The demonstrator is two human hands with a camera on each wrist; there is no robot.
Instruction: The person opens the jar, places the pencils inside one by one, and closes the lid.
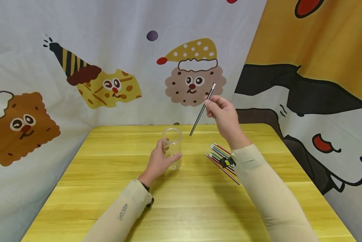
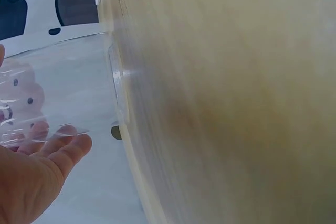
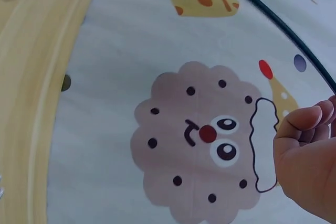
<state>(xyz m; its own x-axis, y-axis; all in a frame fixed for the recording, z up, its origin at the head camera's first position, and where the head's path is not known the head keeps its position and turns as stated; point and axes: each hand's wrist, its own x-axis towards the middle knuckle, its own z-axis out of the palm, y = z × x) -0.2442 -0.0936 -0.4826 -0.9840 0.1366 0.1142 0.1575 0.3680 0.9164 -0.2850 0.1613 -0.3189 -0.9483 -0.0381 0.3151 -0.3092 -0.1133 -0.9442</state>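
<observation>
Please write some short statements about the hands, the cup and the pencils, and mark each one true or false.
1. The left hand holds a clear cup. True.
2. The cup is lying on its side. False: it is upright, opening facing up.
3. The right hand holds a dark pencil. True.
4. The dark pencil is inside the cup. False: it is held in the air, outside it.
5. Other pencils lie on the table. True.
6. The other pencils are left of the cup. False: they are to its right.
</observation>
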